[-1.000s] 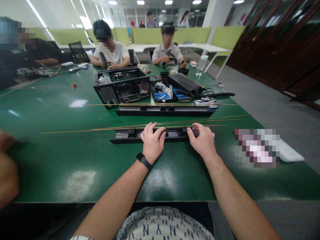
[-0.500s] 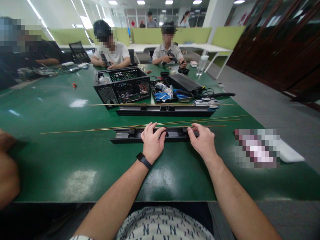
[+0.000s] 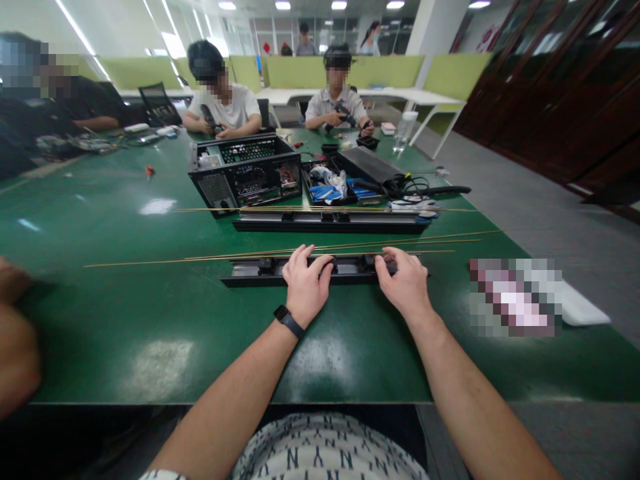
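Observation:
A long black rail with a grey channel lies across the green table in front of me. Black blocks sit in its channel, one left of my hands. My left hand, with a dark band on the wrist, has thumb and fingers closed round a black part in the middle of the rail. Toward the rail's right end, my right hand grips another black part, mostly hidden by the fingers. Thin brass-coloured rods lie just behind the rail.
Behind stand a second black rail, an open computer case, and a tray with gloves. Blurred items lie at right. A person's arm rests at left; other people sit across the green table.

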{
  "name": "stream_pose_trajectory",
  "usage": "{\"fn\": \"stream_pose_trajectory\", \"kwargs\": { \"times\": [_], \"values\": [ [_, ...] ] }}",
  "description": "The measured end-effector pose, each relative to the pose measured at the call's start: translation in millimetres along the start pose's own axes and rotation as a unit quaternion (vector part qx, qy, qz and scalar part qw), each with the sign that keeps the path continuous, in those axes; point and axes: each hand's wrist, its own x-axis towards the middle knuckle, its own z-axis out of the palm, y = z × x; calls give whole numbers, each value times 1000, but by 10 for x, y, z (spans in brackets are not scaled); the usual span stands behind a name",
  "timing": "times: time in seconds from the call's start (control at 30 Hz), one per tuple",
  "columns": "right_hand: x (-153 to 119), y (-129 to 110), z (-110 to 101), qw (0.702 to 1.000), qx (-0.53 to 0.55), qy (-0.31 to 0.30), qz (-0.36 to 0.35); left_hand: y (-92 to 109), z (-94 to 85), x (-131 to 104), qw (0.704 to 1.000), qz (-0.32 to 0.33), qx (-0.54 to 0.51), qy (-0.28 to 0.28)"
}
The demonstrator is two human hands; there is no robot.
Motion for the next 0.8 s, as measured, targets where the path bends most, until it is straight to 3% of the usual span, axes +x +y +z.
{"fn": "stream_pose_trajectory", "kwargs": {
  "times": [0.8],
  "values": [
    [-4,2,-22,999,-35,7,31,-9,3,-2,1000,4,-5,7]
  ]
}}
